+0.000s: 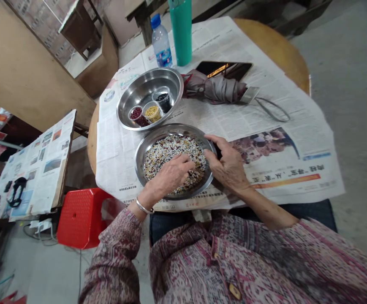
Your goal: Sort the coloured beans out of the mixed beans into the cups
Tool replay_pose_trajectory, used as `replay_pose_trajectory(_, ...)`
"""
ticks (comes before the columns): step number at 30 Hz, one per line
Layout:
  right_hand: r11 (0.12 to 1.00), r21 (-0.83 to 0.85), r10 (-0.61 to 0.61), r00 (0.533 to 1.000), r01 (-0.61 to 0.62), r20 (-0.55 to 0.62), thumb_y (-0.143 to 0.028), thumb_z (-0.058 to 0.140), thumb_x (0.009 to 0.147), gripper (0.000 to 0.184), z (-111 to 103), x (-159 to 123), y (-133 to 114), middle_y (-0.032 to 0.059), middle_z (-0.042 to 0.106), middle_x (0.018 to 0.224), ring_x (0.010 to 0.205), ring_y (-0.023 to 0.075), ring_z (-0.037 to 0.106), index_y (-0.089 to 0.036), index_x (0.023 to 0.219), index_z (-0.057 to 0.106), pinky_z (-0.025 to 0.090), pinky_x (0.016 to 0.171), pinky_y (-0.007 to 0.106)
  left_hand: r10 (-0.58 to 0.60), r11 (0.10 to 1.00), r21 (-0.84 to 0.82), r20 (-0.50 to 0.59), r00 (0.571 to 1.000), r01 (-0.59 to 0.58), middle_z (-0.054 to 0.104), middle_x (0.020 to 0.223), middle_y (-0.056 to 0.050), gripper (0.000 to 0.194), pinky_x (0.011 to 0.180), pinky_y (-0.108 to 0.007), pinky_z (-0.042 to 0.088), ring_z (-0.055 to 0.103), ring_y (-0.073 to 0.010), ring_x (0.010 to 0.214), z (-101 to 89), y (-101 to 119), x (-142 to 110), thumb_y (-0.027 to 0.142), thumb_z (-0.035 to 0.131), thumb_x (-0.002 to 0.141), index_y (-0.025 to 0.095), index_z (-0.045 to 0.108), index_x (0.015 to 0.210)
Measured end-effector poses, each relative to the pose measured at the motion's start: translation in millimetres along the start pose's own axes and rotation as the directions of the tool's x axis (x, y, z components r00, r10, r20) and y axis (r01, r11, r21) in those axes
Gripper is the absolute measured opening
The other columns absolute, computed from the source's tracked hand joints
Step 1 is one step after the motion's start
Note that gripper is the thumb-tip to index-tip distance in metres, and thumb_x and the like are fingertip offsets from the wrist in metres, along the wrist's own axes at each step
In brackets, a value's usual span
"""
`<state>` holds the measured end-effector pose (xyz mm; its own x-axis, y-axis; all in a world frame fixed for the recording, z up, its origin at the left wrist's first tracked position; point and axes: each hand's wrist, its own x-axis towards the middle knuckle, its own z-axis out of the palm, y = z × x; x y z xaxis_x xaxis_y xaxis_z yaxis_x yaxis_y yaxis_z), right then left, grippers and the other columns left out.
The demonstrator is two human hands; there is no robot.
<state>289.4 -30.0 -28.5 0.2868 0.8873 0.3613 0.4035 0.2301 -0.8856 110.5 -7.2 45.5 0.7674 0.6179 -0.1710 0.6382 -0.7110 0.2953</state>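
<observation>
A shallow steel basin stands on the newspaper in front of me, filled with mixed grains: white ones with yellow, dark red and black among them. My left hand is inside it, fingers curled down at the grains. Its fingertips are hidden, so what they hold cannot be told. On the right side, my right hand grips the basin's rim, thumb over the inner side. Behind it sits a deeper steel basin with three clear cups: dark red beans, yellow kernels and black beans.
A round table carries newspaper sheets. At the back are a water bottle, a green flask, a dark tablet or phone and a folded umbrella. To the left stand a red stool and a paper-covered table.
</observation>
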Motion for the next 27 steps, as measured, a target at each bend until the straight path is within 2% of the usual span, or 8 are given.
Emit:
replay_pose_trajectory(4, 1.0, 0.004, 0.004, 1.0, -0.005, 0.007, -0.031, 0.055, 0.092, 0.035, -0.4, -0.2, -0.5, 0.009, 0.072, 0.127, 0.118, 0.0294, 0.067, -0.028, 0.126, 0.063, 0.052, 0.106, 0.055, -0.168, 0.986, -0.041, -0.183, 0.969, 0.163, 0.063, 0.11, -0.006, 0.028, 0.099, -0.038, 0.056, 0.063, -0.0186, 0.104, -4.3, -19.4, -22.7, 0.002, 0.046, 0.096, 0.02, 0.064, 0.107)
replay_pose_trajectory(7, 1.0, -0.001, 0.014, 1.0, -0.014, 0.013, -0.031, 0.055, 0.091, 0.036, -1.0, -0.2, -1.5, 0.0093, 0.072, 0.128, 0.119, 0.0296, 0.067, -0.027, 0.126, 0.063, 0.052, 0.106, 0.055, -0.232, 0.972, -0.053, -0.292, 0.928, 0.227, 0.06, 0.124, -0.007, 0.023, 0.108, -0.046, 0.053, 0.062, -0.0229, 0.116, -9.6, -25.4, -46.4, 0.013, 0.059, 0.096, 0.022, 0.062, 0.116)
replay_pose_trajectory(10, 1.0, -0.005, 0.014, 1.0, -0.014, 0.011, -0.031, 0.054, 0.092, 0.035, -1.1, -0.2, -1.9, 0.0093, 0.072, 0.127, 0.119, 0.0295, 0.067, -0.028, 0.126, 0.064, 0.052, 0.106, 0.054, -0.315, 0.948, -0.041, -0.265, 0.911, 0.316, 0.055, 0.132, -0.011, 0.05, 0.107, -0.055, 0.052, 0.057, -0.0307, 0.123, -10.9, -16.8, -67.4, 0.032, 0.077, 0.089, 0.024, 0.055, 0.133)
replay_pose_trajectory(13, 1.0, -0.017, -0.001, 1.0, 0.001, 0.013, -0.031, 0.054, 0.092, 0.036, -1.2, -0.3, -1.0, 0.0095, 0.072, 0.127, 0.119, 0.0298, 0.067, -0.028, 0.127, 0.063, 0.052, 0.106, 0.055, -0.353, 0.934, -0.113, -0.146, 0.924, 0.338, 0.054, 0.125, -0.01, 0.064, 0.101, -0.05, 0.057, 0.061, -0.0282, 0.113, -3.6, -0.9, -74.3, 0.036, 0.081, 0.085, 0.024, 0.049, 0.139)
replay_pose_trajectory(16, 0.999, -0.038, -0.005, 1.0, 0.006, 0.016, -0.031, 0.054, 0.091, 0.038, -1.4, -0.3, 0.2, 0.0101, 0.072, 0.127, 0.118, 0.0297, 0.067, -0.027, 0.128, 0.063, 0.052, 0.105, 0.054, -0.316, 0.937, -0.187, -0.096, 0.944, 0.295, 0.055, 0.117, -0.006, 0.041, 0.098, -0.041, 0.058, 0.063, -0.022, 0.104, 8.6, 11.3, -61.4, 0.02, 0.07, 0.091, 0.025, 0.056, 0.13)
replay_pose_trajectory(20, 0.998, -0.056, 0.007, 1.0, -0.006, 0.027, -0.031, 0.053, 0.092, 0.038, -1.5, -0.5, 0.8, 0.01, 0.072, 0.128, 0.117, 0.029, 0.068, -0.027, 0.128, 0.063, 0.053, 0.104, 0.052, -0.243, 0.957, -0.196, -0.147, 0.959, 0.212, 0.059, 0.107, -0.005, 0.026, 0.095, -0.038, 0.057, 0.063, -0.0196, 0.097, 17.3, 8.8, -23.0, 0.006, 0.054, 0.093, 0.022, 0.064, 0.111)
replay_pose_trajectory(24, 0.998, -0.065, 0.006, 1.0, -0.005, 0.021, -0.031, 0.053, 0.092, 0.038, -1.4, -0.6, -0.2, 0.0105, 0.072, 0.128, 0.117, 0.0294, 0.068, -0.026, 0.128, 0.063, 0.053, 0.104, 0.053, -0.216, 0.975, -0.116, -0.287, 0.933, 0.19, 0.061, 0.106, -0.007, 0.026, 0.096, -0.039, 0.055, 0.062, -0.0209, 0.101, 8.6, -11.9, 14.0, 0.006, 0.049, 0.096, 0.02, 0.066, 0.11)
replay_pose_trajectory(27, 0.998, -0.064, 0.004, 1.0, -0.003, 0.019, -0.031, 0.054, 0.092, 0.038, -1.4, -0.2, -1.2, 0.0105, 0.072, 0.127, 0.117, 0.0292, 0.068, -0.026, 0.128, 0.063, 0.054, 0.103, 0.052, -0.276, 0.959, -0.052, -0.372, 0.886, 0.277, 0.06, 0.116, -0.009, 0.019, 0.098, -0.041, 0.054, 0.059, -0.024, 0.109, -2.8, -26.5, 25.9, 0.014, 0.057, 0.098, 0.021, 0.067, 0.112)
